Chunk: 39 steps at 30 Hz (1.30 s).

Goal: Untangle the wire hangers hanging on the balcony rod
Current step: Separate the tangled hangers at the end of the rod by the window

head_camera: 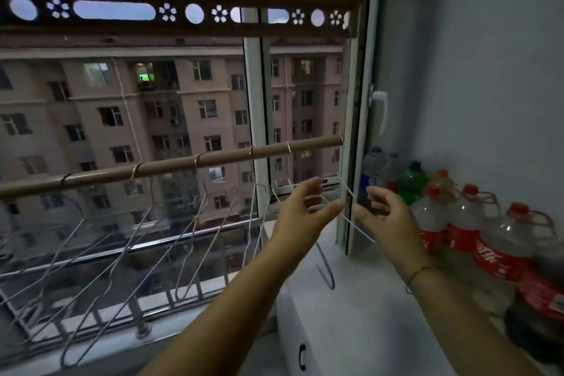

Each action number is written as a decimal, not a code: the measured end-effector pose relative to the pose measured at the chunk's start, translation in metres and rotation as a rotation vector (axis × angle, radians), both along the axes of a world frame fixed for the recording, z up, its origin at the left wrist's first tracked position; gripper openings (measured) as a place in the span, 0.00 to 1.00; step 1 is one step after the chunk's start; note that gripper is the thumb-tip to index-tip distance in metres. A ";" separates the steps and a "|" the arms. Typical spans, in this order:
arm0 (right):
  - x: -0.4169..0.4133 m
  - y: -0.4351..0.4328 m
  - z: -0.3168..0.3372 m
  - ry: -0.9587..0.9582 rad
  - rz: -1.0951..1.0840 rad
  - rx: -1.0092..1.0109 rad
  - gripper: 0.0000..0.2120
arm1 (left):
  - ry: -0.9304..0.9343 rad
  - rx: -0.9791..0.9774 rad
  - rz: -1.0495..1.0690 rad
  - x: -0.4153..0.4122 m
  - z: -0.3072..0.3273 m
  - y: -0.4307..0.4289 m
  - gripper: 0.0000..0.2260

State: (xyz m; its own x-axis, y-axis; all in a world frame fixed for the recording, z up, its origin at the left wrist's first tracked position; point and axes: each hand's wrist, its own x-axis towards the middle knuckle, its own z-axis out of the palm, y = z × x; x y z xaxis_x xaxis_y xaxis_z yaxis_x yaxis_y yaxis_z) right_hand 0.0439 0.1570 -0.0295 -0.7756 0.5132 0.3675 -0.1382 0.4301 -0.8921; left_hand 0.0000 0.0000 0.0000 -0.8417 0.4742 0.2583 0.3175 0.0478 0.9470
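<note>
Balcony rod: brown tube running from the left edge of the frame up toward centre right, ending near the window frame. Wire hooks sit over it at intervals.

Wire hangers: several thin, pale hangers hang from the rod across the lower left and centre of the frame, tilted and overlapping one another; which wires cross which cannot be resolved. The right-most hanger sits at centre right, between the two hands, and its wire runs down toward the white sill.

Left hand: raised at centre, fingers spread and loosely curved. Wires pass across and behind the fingers; a firm grasp cannot be confirmed.

Right hand: just right of the left hand, fingers curled partway in, fingertips next to the hanger wire. Contact with the wire cannot be told. Thin bracelet on the wrist.

Right of frame: row of plastic bottles with red labels and a green bottle behind them, standing along the grey wall. Window handle above them. Apartment block outside fills the left background.
</note>
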 end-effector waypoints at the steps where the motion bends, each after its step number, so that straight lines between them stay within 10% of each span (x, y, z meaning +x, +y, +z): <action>1: -0.003 0.006 -0.001 -0.024 -0.018 -0.008 0.23 | -0.030 0.009 -0.006 -0.002 0.002 0.009 0.26; 7: -0.016 0.025 -0.022 -0.124 0.015 -0.103 0.20 | -0.341 0.002 -0.028 -0.035 0.002 0.056 0.06; 14: -0.023 0.021 -0.045 -0.115 -0.037 -0.184 0.13 | -0.735 0.057 -0.041 -0.071 -0.014 0.092 0.11; 39: -0.052 0.023 -0.037 -0.146 0.047 -0.239 0.08 | -0.683 -0.221 0.095 -0.115 -0.024 0.097 0.07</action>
